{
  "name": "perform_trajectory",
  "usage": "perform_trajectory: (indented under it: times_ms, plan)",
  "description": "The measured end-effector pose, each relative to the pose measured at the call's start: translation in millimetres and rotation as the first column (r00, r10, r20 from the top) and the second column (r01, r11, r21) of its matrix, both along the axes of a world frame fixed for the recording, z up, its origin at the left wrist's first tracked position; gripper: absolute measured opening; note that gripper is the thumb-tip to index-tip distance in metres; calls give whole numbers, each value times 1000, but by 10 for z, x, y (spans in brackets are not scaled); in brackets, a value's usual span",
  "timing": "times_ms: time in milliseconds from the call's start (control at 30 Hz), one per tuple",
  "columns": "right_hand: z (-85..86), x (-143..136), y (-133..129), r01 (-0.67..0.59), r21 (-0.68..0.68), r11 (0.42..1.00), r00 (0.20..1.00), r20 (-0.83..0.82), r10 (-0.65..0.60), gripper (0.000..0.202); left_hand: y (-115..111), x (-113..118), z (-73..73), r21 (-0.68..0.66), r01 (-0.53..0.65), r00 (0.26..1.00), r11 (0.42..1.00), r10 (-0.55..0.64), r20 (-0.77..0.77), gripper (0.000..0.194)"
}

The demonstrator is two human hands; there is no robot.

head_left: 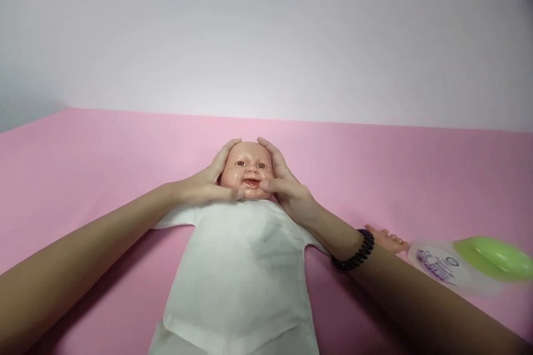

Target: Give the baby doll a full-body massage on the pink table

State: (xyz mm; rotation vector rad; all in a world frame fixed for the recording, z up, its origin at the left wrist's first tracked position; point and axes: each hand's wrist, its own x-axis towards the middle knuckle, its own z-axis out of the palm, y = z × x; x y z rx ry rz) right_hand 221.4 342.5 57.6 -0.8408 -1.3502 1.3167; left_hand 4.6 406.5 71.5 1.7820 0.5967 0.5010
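Note:
A baby doll lies on its back, its face turned up and its head farthest from me. It wears a white long-sleeved shirt. My left hand is cupped along the left side of the head, with the thumb across the chin. On the other side my right hand holds the cheek, its thumb tip beside the mouth. Fingertips of both hands reach the top of the forehead. My right forearm hides part of the doll's sleeve; the doll's bare hand shows beyond it.
A clear bottle with a green cap and a purple-printed label lies on its side at the right, close to the doll's hand. The pink tabletop meets a pale wall at the back.

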Motion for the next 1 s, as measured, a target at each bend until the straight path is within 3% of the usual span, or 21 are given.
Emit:
perform_trajectory:
  times_ms: [67,133,233,300,367,467,600,767,1000]
  plan:
    - [-46,-46,7,114,28,993,993,16,-114,81,-51,69,-66,65,-82,996,995,79,43,120]
    - [-86,-90,-10,250,81,965,963,83,-257,72,-99,137,-141,216,-207,978,954,193,85,120]
    - [-119,-128,-88,365,243,899,891,188,-413,70,-144,183,-212,540,-301,954,786,243,178,118]
    - [-121,-129,-151,348,362,865,869,221,-442,72,-158,179,-215,700,-288,956,653,158,246,112]
    - [-111,-121,-195,287,430,856,873,251,-419,75,-163,168,-198,780,-251,963,574,61,264,99]
    - [-83,-116,-208,212,455,865,878,299,-373,72,-152,173,-177,798,-161,982,581,15,187,81]
    - [-62,-149,-173,209,505,838,856,320,-406,62,-118,198,-192,783,-96,992,614,-4,125,78]
    - [-108,-189,-136,209,597,775,812,336,-478,63,-100,196,-235,800,-98,987,592,-44,153,76]
    - [-205,-170,-56,232,623,747,784,335,-523,74,-61,184,-312,776,-143,989,615,56,138,74]
